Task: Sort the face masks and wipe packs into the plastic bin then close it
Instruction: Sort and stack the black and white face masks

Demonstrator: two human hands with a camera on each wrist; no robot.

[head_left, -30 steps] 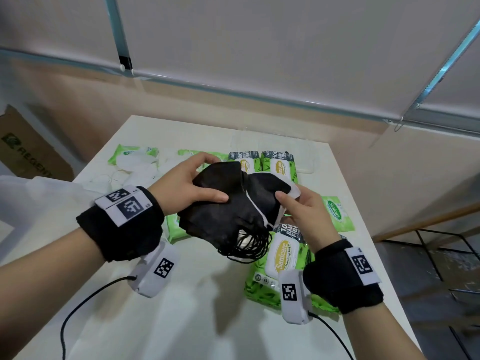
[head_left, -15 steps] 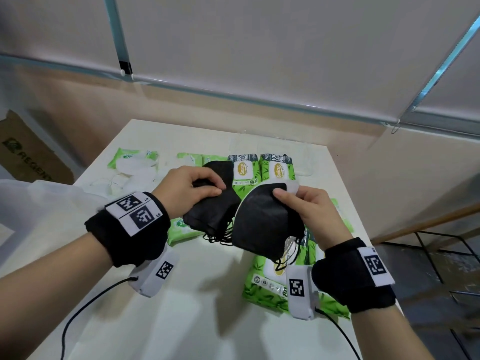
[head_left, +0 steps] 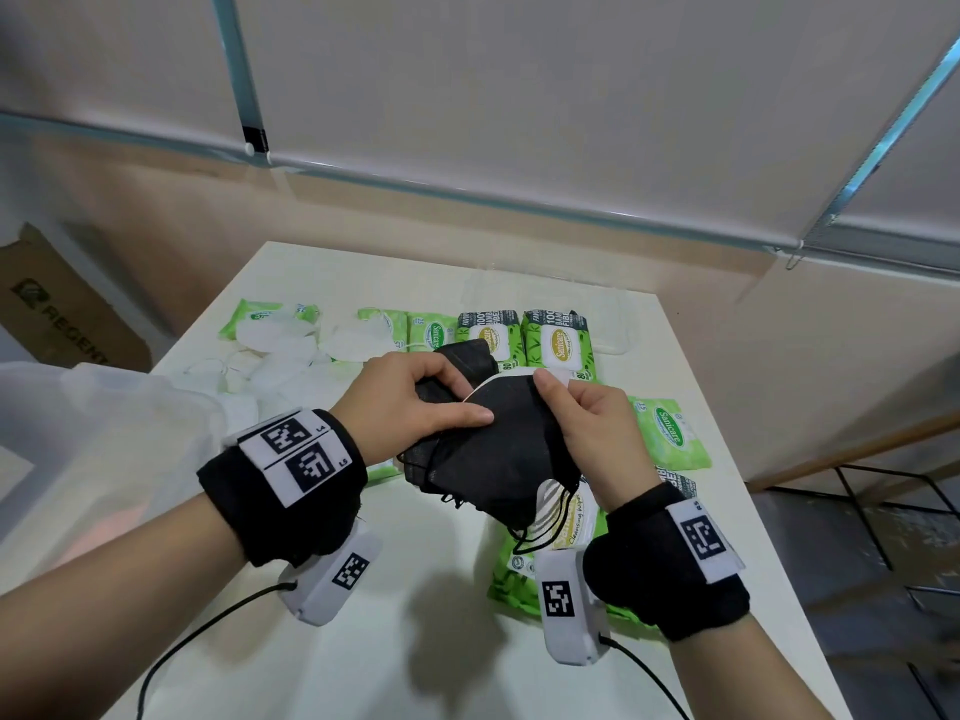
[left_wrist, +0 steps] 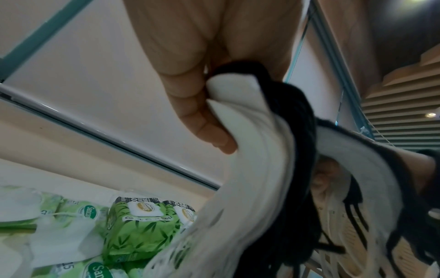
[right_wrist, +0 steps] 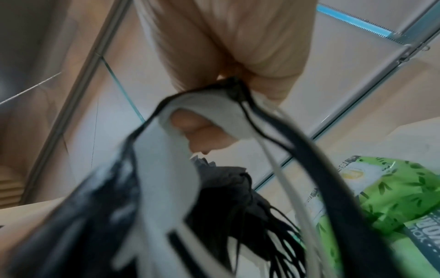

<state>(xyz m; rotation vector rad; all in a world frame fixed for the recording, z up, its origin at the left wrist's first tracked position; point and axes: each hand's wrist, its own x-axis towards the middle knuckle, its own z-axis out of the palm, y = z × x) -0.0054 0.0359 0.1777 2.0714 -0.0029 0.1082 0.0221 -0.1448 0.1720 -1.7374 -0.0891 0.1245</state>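
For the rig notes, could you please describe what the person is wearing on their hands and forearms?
Both forearms are bare, without sleeves. The left hand and right hand wear no gloves. Each wrist carries a black fabric wristband with white tags printed with black square codes. Under each wrist hangs a white rounded camera unit bearing another code and trailing a thin black cable.
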